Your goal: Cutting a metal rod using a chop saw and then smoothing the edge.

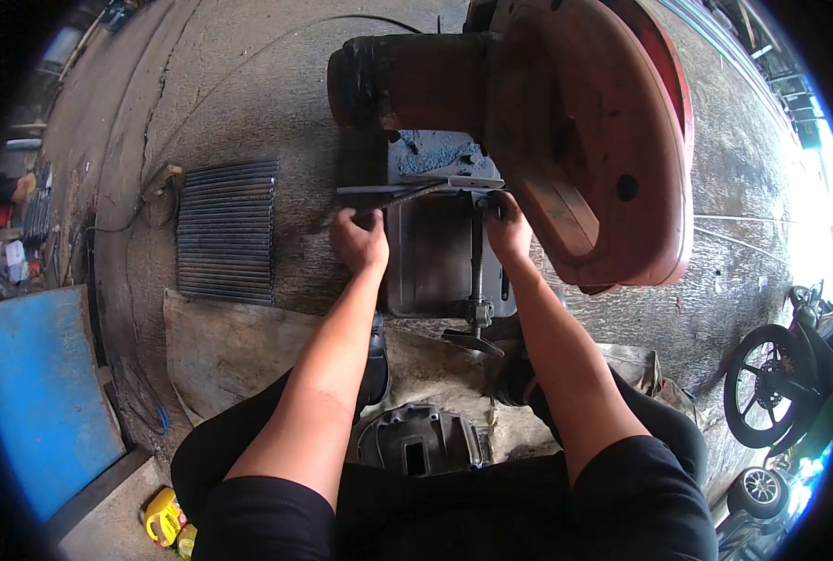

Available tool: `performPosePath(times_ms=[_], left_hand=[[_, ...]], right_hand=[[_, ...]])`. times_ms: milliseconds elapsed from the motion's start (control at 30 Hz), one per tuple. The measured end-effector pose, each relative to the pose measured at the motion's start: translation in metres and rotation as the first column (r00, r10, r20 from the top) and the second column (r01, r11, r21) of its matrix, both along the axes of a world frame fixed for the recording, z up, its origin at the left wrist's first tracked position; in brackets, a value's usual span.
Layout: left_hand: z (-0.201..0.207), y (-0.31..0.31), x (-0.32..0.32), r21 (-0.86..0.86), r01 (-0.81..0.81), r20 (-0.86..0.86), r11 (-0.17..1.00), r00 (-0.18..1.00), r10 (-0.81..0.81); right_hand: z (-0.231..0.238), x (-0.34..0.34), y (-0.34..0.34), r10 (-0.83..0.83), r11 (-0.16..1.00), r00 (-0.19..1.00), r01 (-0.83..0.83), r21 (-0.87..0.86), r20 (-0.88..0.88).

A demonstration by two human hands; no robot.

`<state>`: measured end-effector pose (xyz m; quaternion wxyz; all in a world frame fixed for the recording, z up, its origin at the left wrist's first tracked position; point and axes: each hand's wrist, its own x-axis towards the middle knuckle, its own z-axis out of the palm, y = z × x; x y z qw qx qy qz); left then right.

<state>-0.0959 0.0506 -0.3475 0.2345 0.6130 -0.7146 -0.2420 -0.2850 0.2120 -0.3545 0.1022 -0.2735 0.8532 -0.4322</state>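
A reddish-brown chop saw (426, 79) stands raised over its metal base (426, 271), its big loop handle (645, 210) at the right. My left hand (360, 240) is closed at the left of the base, around the near end of a dark, thin rod (414, 195) that slants toward the saw's fence (468, 181). A pale bar (360, 190) lies just beyond it. My right hand (510, 232) is closed beside the far end of the vise's threaded screw (477, 266); its fingertips are partly hidden, so what they grip is unclear.
Many grey rods (226, 229) lie side by side on the concrete at the left. Below them is a worn sheet (234, 351), with a blue panel (47, 383) further left. A cast metal part (412, 435) sits between my legs. A motorcycle wheel (762, 385) stands at the right.
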Motion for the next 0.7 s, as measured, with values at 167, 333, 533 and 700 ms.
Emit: performPosePath(times_ms=[167,333,533,700], left_hand=[[-0.023,-0.023,0.001,0.922,-0.05,-0.304,0.384,0.521,0.798],[-0.032,-0.063,0.007,0.939,0.075,-0.344,0.336,0.181,0.921],[-0.032,-0.065,0.015,0.886,0.234,-0.447,0.4,0.198,0.873],[-0.027,-0.052,0.007,0.795,0.32,-0.59,0.516,0.204,0.781]], right_hand=[[0.0,-0.025,-0.008,0.09,0.991,0.994,-0.096,0.091,0.06],[-0.011,-0.032,-0.003,0.079,0.992,0.994,-0.085,0.09,0.072],[-0.015,-0.033,0.017,-0.13,0.986,0.991,0.134,-0.096,0.044],[-0.008,-0.05,0.029,-0.251,0.948,0.964,0.264,-0.179,0.092]])
